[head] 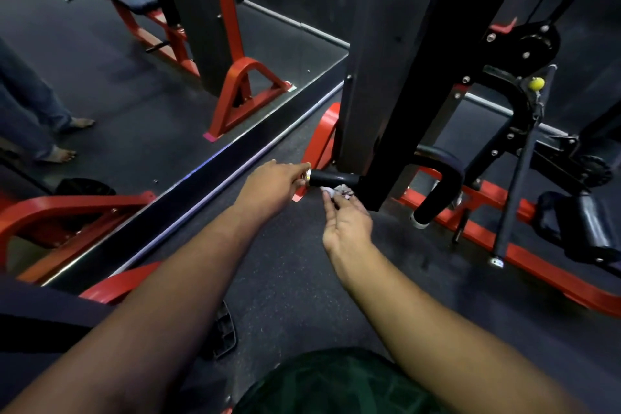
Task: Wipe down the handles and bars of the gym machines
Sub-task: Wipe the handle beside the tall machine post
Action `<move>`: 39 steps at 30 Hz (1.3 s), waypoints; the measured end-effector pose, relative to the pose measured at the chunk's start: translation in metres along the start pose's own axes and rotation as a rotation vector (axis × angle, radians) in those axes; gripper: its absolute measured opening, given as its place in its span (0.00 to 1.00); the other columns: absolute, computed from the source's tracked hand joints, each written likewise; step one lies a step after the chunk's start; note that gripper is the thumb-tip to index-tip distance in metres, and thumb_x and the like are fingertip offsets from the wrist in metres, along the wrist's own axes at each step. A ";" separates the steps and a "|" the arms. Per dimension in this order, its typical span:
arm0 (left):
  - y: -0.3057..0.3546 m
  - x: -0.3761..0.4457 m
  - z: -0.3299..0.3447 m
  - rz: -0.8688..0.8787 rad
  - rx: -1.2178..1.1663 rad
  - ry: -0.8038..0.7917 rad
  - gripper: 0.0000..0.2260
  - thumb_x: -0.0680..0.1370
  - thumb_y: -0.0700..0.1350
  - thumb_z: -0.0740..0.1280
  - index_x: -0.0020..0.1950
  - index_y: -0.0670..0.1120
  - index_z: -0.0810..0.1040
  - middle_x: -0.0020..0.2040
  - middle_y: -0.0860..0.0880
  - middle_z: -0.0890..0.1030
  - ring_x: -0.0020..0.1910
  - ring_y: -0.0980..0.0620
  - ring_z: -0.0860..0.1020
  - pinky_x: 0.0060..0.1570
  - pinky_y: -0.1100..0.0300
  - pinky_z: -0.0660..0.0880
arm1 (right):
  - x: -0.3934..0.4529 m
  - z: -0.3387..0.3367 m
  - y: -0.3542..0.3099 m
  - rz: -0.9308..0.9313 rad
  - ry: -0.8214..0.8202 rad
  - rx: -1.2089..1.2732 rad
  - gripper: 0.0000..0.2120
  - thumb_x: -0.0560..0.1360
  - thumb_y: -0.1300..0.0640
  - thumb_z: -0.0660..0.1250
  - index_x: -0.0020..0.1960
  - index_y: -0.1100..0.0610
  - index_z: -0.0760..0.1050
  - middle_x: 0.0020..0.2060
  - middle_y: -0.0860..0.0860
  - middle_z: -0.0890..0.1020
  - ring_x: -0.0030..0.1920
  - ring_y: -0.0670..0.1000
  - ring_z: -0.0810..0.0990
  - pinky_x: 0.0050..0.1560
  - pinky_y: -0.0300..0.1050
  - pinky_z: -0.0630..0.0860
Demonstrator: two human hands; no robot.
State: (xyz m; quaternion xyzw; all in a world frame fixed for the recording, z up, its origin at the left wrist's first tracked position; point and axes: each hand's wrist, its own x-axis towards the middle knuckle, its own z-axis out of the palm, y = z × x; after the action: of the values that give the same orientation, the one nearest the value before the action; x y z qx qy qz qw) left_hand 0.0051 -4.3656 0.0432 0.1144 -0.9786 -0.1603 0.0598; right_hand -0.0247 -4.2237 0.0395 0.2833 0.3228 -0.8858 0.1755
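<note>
A black rubber handle [331, 177] with a chrome end cap sticks out to the left from the black upright [396, 111] of a red-and-black gym machine. My left hand [274, 186] pinches the capped end of that handle. My right hand [346, 220] sits just under the handle, palm up, its fingers pinching a small white cloth [331, 191] against the handle's underside. A second, curved black handle [437, 185] with a white end cap hangs to the right of the upright.
A wall mirror [141, 84] with a metal bottom rail runs along the left and reflects red machines and a person's bare feet. Red base frame bars [537, 265] and padded rollers [584, 225] lie on the dark rubber floor to the right. A pulley [532, 45] and cables hang above.
</note>
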 end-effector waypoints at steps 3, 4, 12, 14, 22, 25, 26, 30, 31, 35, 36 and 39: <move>-0.002 0.005 0.003 0.013 0.064 -0.024 0.18 0.85 0.51 0.62 0.75 0.54 0.73 0.66 0.49 0.81 0.65 0.45 0.77 0.73 0.50 0.63 | -0.022 -0.011 -0.012 -0.112 -0.115 -0.169 0.10 0.79 0.75 0.62 0.49 0.64 0.79 0.44 0.57 0.83 0.43 0.51 0.83 0.46 0.40 0.84; -0.003 0.008 0.004 0.027 0.111 -0.036 0.19 0.85 0.51 0.62 0.76 0.53 0.72 0.67 0.48 0.80 0.66 0.46 0.77 0.76 0.50 0.58 | -0.028 -0.012 -0.018 -0.246 -0.196 -0.335 0.10 0.78 0.74 0.64 0.52 0.64 0.81 0.46 0.57 0.84 0.44 0.49 0.83 0.46 0.38 0.82; 0.000 0.011 0.000 0.077 0.208 -0.032 0.16 0.86 0.49 0.60 0.74 0.55 0.73 0.69 0.45 0.80 0.74 0.50 0.72 0.79 0.47 0.48 | 0.028 0.016 -0.043 -1.536 -0.765 -2.412 0.25 0.82 0.61 0.49 0.78 0.61 0.65 0.71 0.58 0.75 0.72 0.55 0.73 0.74 0.46 0.66; 0.000 0.010 -0.001 0.066 0.245 -0.036 0.14 0.85 0.51 0.60 0.71 0.56 0.74 0.66 0.49 0.82 0.76 0.52 0.70 0.80 0.43 0.43 | 0.023 0.012 -0.042 -1.553 -0.771 -2.593 0.27 0.77 0.61 0.48 0.66 0.63 0.78 0.62 0.59 0.82 0.64 0.55 0.80 0.66 0.44 0.73; 0.006 0.009 0.000 0.050 0.266 -0.021 0.15 0.84 0.49 0.61 0.70 0.52 0.74 0.63 0.46 0.83 0.71 0.50 0.75 0.79 0.41 0.39 | 0.018 -0.012 -0.070 -1.900 -0.915 -2.520 0.08 0.76 0.60 0.68 0.50 0.61 0.83 0.47 0.58 0.85 0.48 0.55 0.85 0.44 0.46 0.81; 0.005 0.008 -0.001 0.065 0.245 -0.010 0.18 0.82 0.50 0.54 0.70 0.53 0.73 0.59 0.46 0.84 0.68 0.50 0.78 0.80 0.41 0.40 | 0.017 0.019 -0.062 -1.989 -0.887 -2.332 0.13 0.77 0.61 0.62 0.56 0.62 0.82 0.52 0.58 0.85 0.55 0.55 0.84 0.57 0.45 0.79; 0.006 0.007 -0.001 0.064 0.250 -0.009 0.21 0.81 0.52 0.52 0.70 0.53 0.73 0.59 0.47 0.84 0.66 0.50 0.79 0.80 0.41 0.41 | 0.020 0.023 -0.059 -1.925 -0.867 -2.369 0.13 0.77 0.62 0.61 0.56 0.61 0.82 0.51 0.57 0.85 0.53 0.56 0.85 0.54 0.46 0.80; -0.001 0.010 0.012 0.043 0.225 0.056 0.18 0.82 0.50 0.61 0.73 0.53 0.73 0.58 0.48 0.83 0.59 0.48 0.82 0.80 0.42 0.45 | 0.030 0.000 -0.059 -1.718 -0.914 -2.427 0.14 0.75 0.62 0.57 0.45 0.58 0.82 0.39 0.54 0.83 0.41 0.56 0.83 0.39 0.48 0.80; -0.001 0.008 0.017 0.022 0.198 0.069 0.19 0.83 0.48 0.62 0.75 0.53 0.71 0.58 0.49 0.83 0.58 0.47 0.82 0.79 0.43 0.47 | 0.028 -0.008 -0.064 -1.708 -0.914 -2.372 0.14 0.76 0.61 0.57 0.44 0.57 0.81 0.40 0.54 0.83 0.42 0.55 0.83 0.37 0.48 0.80; 0.012 -0.016 0.042 -0.099 0.054 0.146 0.30 0.83 0.49 0.66 0.83 0.48 0.59 0.56 0.45 0.84 0.55 0.42 0.82 0.69 0.43 0.67 | 0.022 -0.044 -0.080 -1.400 -0.982 -2.209 0.09 0.78 0.56 0.62 0.51 0.55 0.80 0.49 0.52 0.83 0.52 0.55 0.82 0.40 0.50 0.80; 0.021 -0.026 0.049 -0.147 0.013 0.165 0.34 0.82 0.49 0.67 0.84 0.47 0.55 0.56 0.44 0.84 0.54 0.40 0.82 0.63 0.44 0.72 | 0.021 -0.058 -0.086 -1.312 -0.996 -2.219 0.08 0.78 0.56 0.64 0.53 0.53 0.80 0.53 0.51 0.83 0.54 0.55 0.82 0.43 0.50 0.80; 0.044 -0.056 0.078 -0.327 -0.093 0.084 0.42 0.81 0.53 0.69 0.85 0.47 0.45 0.67 0.42 0.80 0.61 0.38 0.80 0.61 0.44 0.74 | 0.026 -0.100 -0.106 -1.069 -1.001 -2.179 0.11 0.78 0.56 0.64 0.57 0.50 0.80 0.58 0.49 0.82 0.59 0.53 0.80 0.53 0.49 0.78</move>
State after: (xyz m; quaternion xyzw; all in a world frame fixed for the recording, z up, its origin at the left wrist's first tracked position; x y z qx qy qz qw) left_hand 0.0378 -4.2881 -0.0202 0.2758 -0.9351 -0.2083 0.0788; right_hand -0.0582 -4.0825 0.0107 -0.5223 0.8400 -0.1406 0.0423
